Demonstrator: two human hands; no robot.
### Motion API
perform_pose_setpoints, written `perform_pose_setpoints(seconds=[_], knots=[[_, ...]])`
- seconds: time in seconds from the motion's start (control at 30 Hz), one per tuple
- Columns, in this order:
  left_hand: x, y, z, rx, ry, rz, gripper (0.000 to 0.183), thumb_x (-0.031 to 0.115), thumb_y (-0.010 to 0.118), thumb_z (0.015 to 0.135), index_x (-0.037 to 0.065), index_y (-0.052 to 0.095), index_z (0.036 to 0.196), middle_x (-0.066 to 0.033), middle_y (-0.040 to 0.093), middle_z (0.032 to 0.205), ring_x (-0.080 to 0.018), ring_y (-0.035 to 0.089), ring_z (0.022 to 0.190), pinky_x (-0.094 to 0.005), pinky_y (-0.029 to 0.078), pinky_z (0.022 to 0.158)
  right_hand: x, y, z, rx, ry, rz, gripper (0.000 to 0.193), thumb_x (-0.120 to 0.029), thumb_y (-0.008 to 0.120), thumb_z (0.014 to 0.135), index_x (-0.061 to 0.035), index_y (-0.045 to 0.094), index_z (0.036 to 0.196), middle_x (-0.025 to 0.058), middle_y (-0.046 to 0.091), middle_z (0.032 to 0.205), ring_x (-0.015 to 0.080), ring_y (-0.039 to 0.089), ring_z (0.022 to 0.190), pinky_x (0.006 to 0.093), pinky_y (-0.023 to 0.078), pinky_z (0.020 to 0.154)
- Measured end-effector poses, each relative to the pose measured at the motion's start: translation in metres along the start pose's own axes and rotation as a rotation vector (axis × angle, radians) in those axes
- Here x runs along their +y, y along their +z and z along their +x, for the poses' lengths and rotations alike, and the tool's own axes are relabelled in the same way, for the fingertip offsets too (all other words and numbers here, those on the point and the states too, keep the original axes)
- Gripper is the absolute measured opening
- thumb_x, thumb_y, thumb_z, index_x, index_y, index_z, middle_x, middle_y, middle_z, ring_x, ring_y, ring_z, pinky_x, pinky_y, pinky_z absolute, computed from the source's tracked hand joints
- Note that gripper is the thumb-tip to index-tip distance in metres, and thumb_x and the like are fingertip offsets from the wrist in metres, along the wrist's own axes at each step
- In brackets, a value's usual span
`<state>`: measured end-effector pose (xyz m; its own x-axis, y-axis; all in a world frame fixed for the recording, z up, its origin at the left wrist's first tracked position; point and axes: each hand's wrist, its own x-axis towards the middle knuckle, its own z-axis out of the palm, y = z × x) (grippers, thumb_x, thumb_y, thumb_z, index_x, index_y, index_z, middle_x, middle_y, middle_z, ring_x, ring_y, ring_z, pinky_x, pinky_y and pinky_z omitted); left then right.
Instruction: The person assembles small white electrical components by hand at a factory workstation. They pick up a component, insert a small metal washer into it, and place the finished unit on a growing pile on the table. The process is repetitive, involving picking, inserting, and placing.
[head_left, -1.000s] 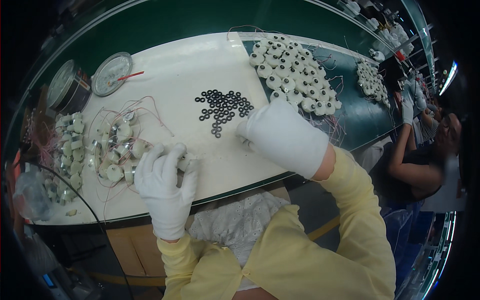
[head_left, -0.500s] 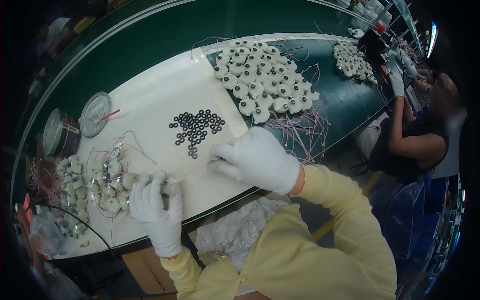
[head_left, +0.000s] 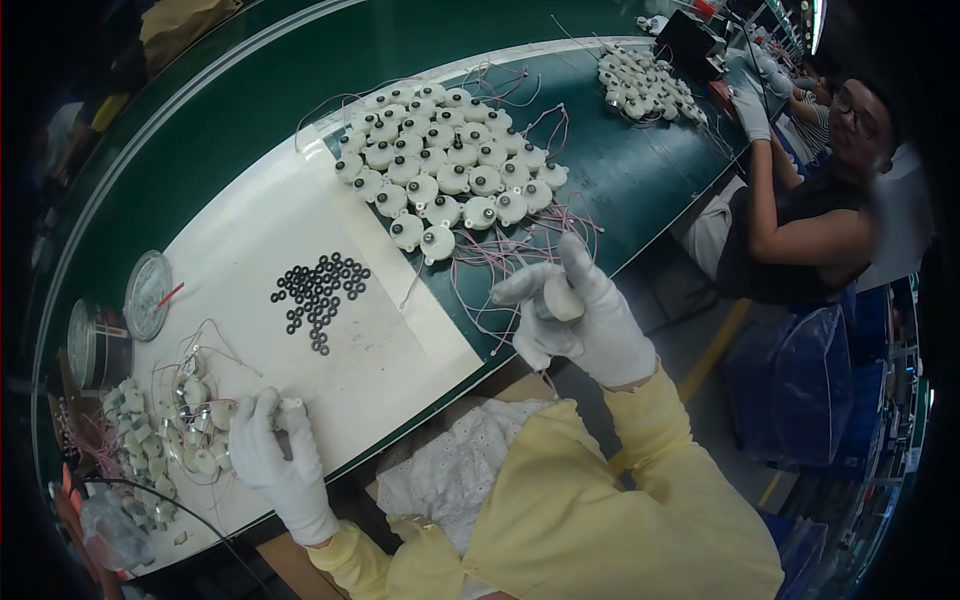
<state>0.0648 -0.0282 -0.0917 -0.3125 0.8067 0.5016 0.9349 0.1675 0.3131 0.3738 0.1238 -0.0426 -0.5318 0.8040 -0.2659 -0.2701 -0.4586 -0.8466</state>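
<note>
My right hand point(head_left: 605, 335), in a white glove, is raised over the near edge of the green surface. It grips a round white motor point(head_left: 562, 298) between thumb and fingers. At the lower left, my left hand point(head_left: 275, 460), also gloved, has its fingers curled at the white board point(head_left: 400, 385). A small pale part point(head_left: 291, 403) shows at its fingertips, mostly hidden by the glove. Between the hands and farther off lie many small black rings point(head_left: 322, 290). Beyond my right hand stand rows of white motors point(head_left: 430, 165) with black-tipped shafts, their pink and white wires point(head_left: 500, 265) trailing nearer.
A pile of motors and wires point(head_left: 195, 410) lies left of my left hand. Behind it are a tin point(head_left: 98, 345) and a round lid point(head_left: 148, 295) with a red stick. Another motor group point(head_left: 650, 85) sits far right, near a seated co-worker point(head_left: 810, 210).
My right hand has left the board beside the black rings, moved right, and now shows a motor in its turned-up fingers. The view has shifted; my left hand keeps its pale part.
</note>
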Motion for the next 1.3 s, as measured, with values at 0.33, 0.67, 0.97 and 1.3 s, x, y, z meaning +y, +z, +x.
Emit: perform_pose_setpoints(seconds=[0.33,0.67,0.97,1.3], knots=[[-0.002,0.002,0.0,0.021,-0.042,-0.03,0.025,0.011,0.072,0.091,-0.002,0.069,0.112,-0.021,0.068,0.112,-0.0388,0.063,0.107,-0.0473,0.048,0.092,0.001,0.019,0.047,0.351,-0.699,-0.939,0.04,-0.038,0.058,0.103,-0.0031,0.068,0.086,0.016,0.062,0.072,0.0328,0.063,0.07,0.0407,0.05,0.067],[0.0,0.005,-0.003,-0.002,-0.12,-0.075,0.028,0.012,0.07,0.095,-0.004,0.069,0.117,-0.0197,0.067,0.12,-0.0337,0.064,0.11,-0.0408,0.051,0.091,0.025,0.008,0.085,0.641,-0.967,-1.425,0.012,-0.023,0.073,0.09,-0.012,0.07,0.095,0.0073,0.064,0.062,0.0272,0.065,0.055,0.0397,0.05,0.052],[0.001,-0.006,0.013,0.014,0.108,0.077,0.031,0.02,0.073,0.091,-0.003,0.071,0.111,-0.0227,0.07,0.108,-0.0358,0.066,0.096,-0.0425,0.054,0.083,0.032,0.006,0.088,0.674,-0.89,-1.458,0.012,-0.022,0.07,0.091,-0.0107,0.069,0.097,0.0078,0.068,0.072,0.0284,0.065,0.059,0.0406,0.049,0.053],[0.02,-0.017,0.024,-0.036,0.051,0.007,0.033,0.028,0.076,0.089,-0.003,0.074,0.1,-0.0236,0.072,0.1,-0.0387,0.068,0.088,-0.0448,0.056,0.077,0.03,0.004,0.088,0.703,-0.861,-1.469,0.012,-0.02,0.07,0.091,-0.0098,0.07,0.098,0.0086,0.069,0.071,0.0287,0.065,0.057,0.0399,0.05,0.053]])
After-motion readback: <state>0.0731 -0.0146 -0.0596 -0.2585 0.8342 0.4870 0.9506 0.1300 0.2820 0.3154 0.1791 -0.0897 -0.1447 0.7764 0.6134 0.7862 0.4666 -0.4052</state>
